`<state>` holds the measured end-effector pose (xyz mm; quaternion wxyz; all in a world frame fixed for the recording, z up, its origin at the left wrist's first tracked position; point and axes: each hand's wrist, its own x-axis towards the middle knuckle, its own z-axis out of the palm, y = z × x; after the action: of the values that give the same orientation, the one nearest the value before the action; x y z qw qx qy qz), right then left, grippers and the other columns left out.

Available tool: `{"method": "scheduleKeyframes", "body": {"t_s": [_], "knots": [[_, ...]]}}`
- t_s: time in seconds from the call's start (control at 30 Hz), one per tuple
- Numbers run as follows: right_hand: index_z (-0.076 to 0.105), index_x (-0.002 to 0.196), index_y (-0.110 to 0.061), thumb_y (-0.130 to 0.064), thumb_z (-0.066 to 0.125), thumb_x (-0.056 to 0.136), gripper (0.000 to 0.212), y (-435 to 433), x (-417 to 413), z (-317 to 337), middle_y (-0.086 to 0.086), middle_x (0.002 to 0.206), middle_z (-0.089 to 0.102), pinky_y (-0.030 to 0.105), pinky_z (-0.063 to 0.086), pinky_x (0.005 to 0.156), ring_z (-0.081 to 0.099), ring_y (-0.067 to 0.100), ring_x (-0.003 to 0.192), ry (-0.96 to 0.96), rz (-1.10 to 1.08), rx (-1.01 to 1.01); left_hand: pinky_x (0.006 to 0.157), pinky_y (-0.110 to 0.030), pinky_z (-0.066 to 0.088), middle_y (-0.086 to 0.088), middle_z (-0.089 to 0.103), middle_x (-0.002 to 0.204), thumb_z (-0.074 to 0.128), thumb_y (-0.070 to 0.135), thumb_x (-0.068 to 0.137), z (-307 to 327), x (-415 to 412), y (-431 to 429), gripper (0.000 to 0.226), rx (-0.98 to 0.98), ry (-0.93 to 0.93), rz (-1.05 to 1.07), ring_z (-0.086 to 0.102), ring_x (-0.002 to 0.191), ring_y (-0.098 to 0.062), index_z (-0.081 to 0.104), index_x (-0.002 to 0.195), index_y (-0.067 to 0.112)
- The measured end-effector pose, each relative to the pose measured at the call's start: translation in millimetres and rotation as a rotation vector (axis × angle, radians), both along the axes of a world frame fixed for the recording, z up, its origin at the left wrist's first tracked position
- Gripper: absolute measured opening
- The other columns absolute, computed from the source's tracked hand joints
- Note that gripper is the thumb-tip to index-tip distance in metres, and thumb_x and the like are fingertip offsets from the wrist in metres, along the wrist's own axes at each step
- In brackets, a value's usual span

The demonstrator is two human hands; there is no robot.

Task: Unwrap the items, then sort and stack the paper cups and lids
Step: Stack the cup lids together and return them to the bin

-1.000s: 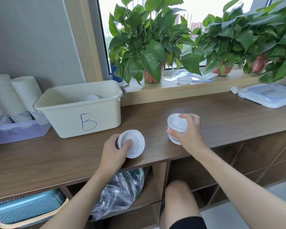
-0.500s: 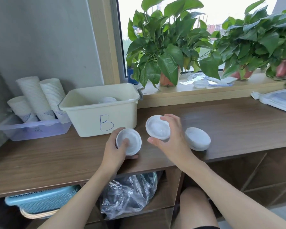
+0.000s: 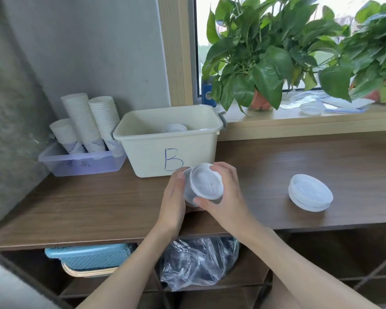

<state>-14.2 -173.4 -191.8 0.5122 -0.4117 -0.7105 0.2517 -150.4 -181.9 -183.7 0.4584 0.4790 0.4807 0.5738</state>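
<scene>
1. In the centre of the frame both hands are closed on the held lids [image 3: 206,186]. The left hand [image 3: 175,197] grips the side of the stack. The right hand [image 3: 228,192] curls thumb and fingers round the rim of the top lid.
2. The stack is just in front of bin B [image 3: 143,161]. I cannot tell if its bottom touches the surface [image 3: 98,208].
3. The lids look thin and smooth. If the top one sits off-centre, I think it will not nest and the stack can tilt or slip apart.
4. A hard squeeze may bend the rims.
5. The hands are near the front edge, so a dropped lid could roll down to the plastic bag [image 3: 198,262] on the shelf below.
6. A second stack of lids [image 3: 310,192] lies at the right, well apart from the hands.
7. Some lids are already inside bin B. Its front wall stands between the hands and them, so the stack must go over the rim.
8. At the left, the paper cups [image 3: 87,123] stand stacked in a clear tray [image 3: 80,162], just beside the bin.
9. Plants [image 3: 265,63] and 1 loose lid [image 3: 311,108] are on the windowsill in the upper right.
</scene>
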Motion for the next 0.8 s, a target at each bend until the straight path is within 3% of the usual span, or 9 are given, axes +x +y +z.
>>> {"method": "scheduleKeyframes", "body": {"t_s": [0.13, 0.27, 0.37, 0.43, 0.5, 0.6, 0.7, 0.73, 0.8], "knots": [[0.043, 0.130, -0.012, -0.017, 0.086, 0.066, 0.077, 4.2, -8.9, 0.3, -0.006, 0.135, 0.033, 0.012, 0.035, 0.100, 0.038, -0.002, 0.125, -0.023, 0.047, 0.004, 0.095, -0.043, 0.053, 0.003, 0.069, 0.119, 0.060, 0.056, 0.078, -3.0, -1.8, -0.2, 0.052, 0.038, 0.025, -0.032, 0.064, 0.113, -0.017, 0.061, 0.122, 0.028], [0.038, 0.134, -0.016, -0.021, 0.085, 0.066, 0.083, 7.0, -9.0, -1.7, -0.007, 0.139, 0.033, 0.011, 0.033, 0.100, 0.037, -0.002, 0.127, -0.039, 0.104, -0.034, 0.096, -0.038, 0.052, 0.003, 0.070, 0.116, 0.062, 0.035, 0.072, -7.5, -5.5, 1.2, 0.050, 0.056, 0.036, -0.007, 0.065, 0.110, -0.013, 0.060, 0.122, 0.026], [0.032, 0.140, -0.024, -0.034, 0.079, 0.074, 0.081, 4.8, -5.8, -2.5, -0.010, 0.139, 0.040, 0.020, 0.037, 0.103, 0.040, 0.003, 0.129, -0.013, 0.160, -0.151, 0.096, -0.044, 0.053, 0.004, 0.069, 0.116, 0.053, 0.019, 0.073, -9.0, -7.3, 3.6, 0.048, 0.047, 0.046, 0.029, 0.063, 0.112, -0.017, 0.062, 0.119, 0.027], [0.025, 0.145, -0.028, -0.044, 0.062, 0.088, 0.070, 4.7, -5.4, -2.4, -0.013, 0.139, 0.044, 0.020, 0.041, 0.099, 0.044, 0.004, 0.128, 0.114, 0.183, -0.278, 0.093, -0.053, 0.054, 0.000, 0.068, 0.118, 0.050, 0.016, 0.075, -8.7, -6.5, 3.4, 0.048, 0.039, 0.044, 0.034, 0.062, 0.114, -0.024, 0.062, 0.120, 0.027], [0.024, 0.148, -0.024, -0.050, 0.044, 0.093, 0.064, 8.4, -6.1, -2.4, -0.011, 0.138, 0.047, 0.019, 0.039, 0.101, 0.044, 0.004, 0.127, 0.190, 0.144, -0.354, 0.099, -0.055, 0.049, 0.002, 0.068, 0.118, 0.046, 0.015, 0.076, -7.9, -4.6, 1.7, 0.047, 0.051, 0.076, 0.054, 0.062, 0.115, -0.022, 0.061, 0.119, 0.027], [0.049, 0.133, -0.020, -0.041, 0.039, 0.099, 0.041, 13.9, -7.6, -3.3, -0.007, 0.124, 0.061, 0.025, 0.040, 0.098, 0.054, 0.002, 0.115, 0.167, 0.109, -0.375, 0.107, -0.037, 0.043, 0.011, 0.063, 0.119, 0.041, 0.016, 0.076, -6.8, -3.2, -1.3, 0.053, 0.075, 0.162, 0.029, 0.057, 0.115, -0.006, 0.051, 0.125, 0.034], [0.056, 0.124, -0.019, -0.036, 0.045, 0.099, 0.032, 14.9, -6.7, -5.9, -0.008, 0.114, 0.066, 0.021, 0.042, 0.090, 0.058, 0.002, 0.104, 0.202, 0.099, -0.362, 0.090, -0.004, 0.037, 0.016, 0.052, 0.119, 0.043, 0.017, 0.090, -8.7, -3.5, -2.4, 0.053, 0.066, 0.204, -0.019, 0.051, 0.099, 0.020, 0.031, 0.139, 0.034], [0.055, 0.126, -0.017, -0.038, 0.047, 0.098, 0.036, 15.2, -5.4, -7.8, -0.007, 0.115, 0.065, 0.022, 0.043, 0.091, 0.058, 0.003, 0.106, 0.209, 0.084, -0.339, 0.085, 0.001, 0.034, 0.015, 0.051, 0.123, 0.045, 0.020, 0.097, -9.5, -3.3, -2.3, 0.048, 0.071, 0.220, -0.027, 0.049, 0.099, 0.023, 0.028, 0.142, 0.028], [0.051, 0.130, -0.016, -0.041, 0.049, 0.092, 0.046, 14.4, -3.5, -9.9, -0.006, 0.121, 0.062, 0.019, 0.044, 0.094, 0.056, 0.004, 0.111, 0.190, 0.054, -0.284, 0.088, -0.001, 0.036, 0.008, 0.053, 0.131, 0.046, 0.035, 0.100, -13.2, -3.3, -0.8, 0.043, 0.119, 0.279, -0.025, 0.051, 0.109, 0.017, 0.036, 0.139, 0.021]]}}
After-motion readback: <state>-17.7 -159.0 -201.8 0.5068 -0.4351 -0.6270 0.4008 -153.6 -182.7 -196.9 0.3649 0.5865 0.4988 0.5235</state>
